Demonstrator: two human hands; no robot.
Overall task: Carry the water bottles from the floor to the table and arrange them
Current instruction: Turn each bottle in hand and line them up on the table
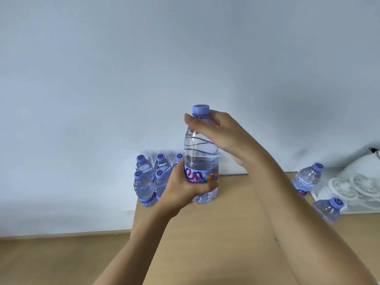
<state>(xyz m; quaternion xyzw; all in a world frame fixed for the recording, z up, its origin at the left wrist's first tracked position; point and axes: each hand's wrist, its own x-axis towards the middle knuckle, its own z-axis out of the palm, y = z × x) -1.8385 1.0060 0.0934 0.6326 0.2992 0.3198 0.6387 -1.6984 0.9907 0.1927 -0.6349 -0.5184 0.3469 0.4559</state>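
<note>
I've got 1 bottle [201, 159] in both hands over the table [226, 223], upright, its base just above or barely on the wood; I can't tell if it's touching. My left hand [185, 190] wraps the label band low down, fingers curled round it. My right hand [213, 130] pinches the neck just under the cap [200, 109], thumb and fingers closed on it.

Step in hand, as I read it: placing and arranging, not carrying. The bottle sits just right of the group [152, 177] at the table's back-left corner. I count 5 caps there, in 2 rows, tight against each other and near the wall [144, 68]. The back-row one is partly hidden behind my bottle.

2 more bottles [308, 177] stand well apart on the right side, 1 beside a white plastic item [349, 188] I can't identify, the other nearer the front. The floor [51, 260] shows at lower left, no bottles visible on it.

Next move probably: set this one down flush beside the front row, release right first, keep left steady so it doesn't knock the neighbours. Then likely fetch the 2 right-side ones into the group.
</note>
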